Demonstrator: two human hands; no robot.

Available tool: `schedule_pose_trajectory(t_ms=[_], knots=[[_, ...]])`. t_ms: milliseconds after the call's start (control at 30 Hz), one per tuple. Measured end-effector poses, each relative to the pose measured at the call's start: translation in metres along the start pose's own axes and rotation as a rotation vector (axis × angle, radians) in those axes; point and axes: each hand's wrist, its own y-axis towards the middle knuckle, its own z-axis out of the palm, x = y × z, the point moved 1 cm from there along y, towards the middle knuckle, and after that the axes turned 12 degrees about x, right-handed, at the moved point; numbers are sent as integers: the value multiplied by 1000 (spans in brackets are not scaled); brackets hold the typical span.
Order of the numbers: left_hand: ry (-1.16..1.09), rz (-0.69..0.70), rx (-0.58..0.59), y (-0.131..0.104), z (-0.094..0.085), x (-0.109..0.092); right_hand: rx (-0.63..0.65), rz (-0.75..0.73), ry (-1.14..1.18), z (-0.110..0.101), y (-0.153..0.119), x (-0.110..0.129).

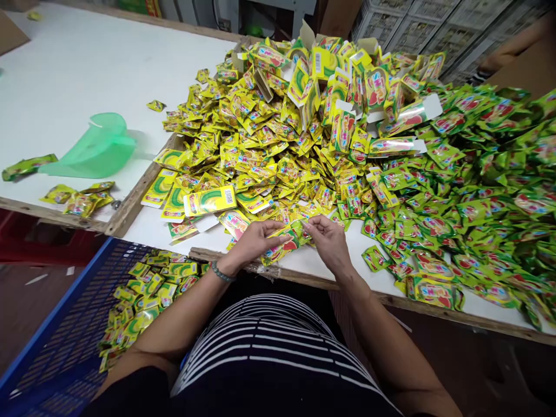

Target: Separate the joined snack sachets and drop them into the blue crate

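Observation:
Near the table's front edge, my left hand (256, 240) grips the left part of a yellow-green box (284, 243) with a watermelon print. Fingers of my right hand (325, 236) are pinched at the box's right end. Whether they also hold a small packet is too small to tell. Just beyond my hands lies a heap of small yellow packets (260, 150). Flat yellow boxes (209, 201) rest to the left of my left hand. On the right spreads a heap of green packets (473, 214).
A green plastic scoop (93, 152) lies on the white table (65, 69) at the left. Below the wooden edge stands a blue basket (65, 324) with filled boxes (147, 289). More opened boxes (324, 63) top the heap. Another person's arm (516, 46) shows at the upper right.

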Motion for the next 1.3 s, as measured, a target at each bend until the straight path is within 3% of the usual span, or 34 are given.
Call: schedule_pose_trajectory(t_ms=[167,300,400,500,600,733,900,1100,1300], knots=[[-219,-95,-76,-19,-7,-3,33,-33,-105,11,8,0],[-130,-113,-132,-25,-14,-3,-38,-123,-436,11,38,-3],[-69,-102,-158,-25,-17,-2,48,-122,-734,13,57,-13],[-19,-83,-171,-24,-17,2,79,-70,-859,9,57,-27],[25,-64,-177,-22,-15,6,8,-63,-733,-7,41,-35],[123,-45,-186,-17,-12,9,-102,11,-295,-28,18,-35],[197,-23,-158,-10,-6,9,-205,23,158,-22,4,-21],[-44,-54,-88,-13,1,5,-129,-72,135,3,-3,-9],[-101,-13,-43,-16,2,6,-2,-50,63,-4,-11,-10]])
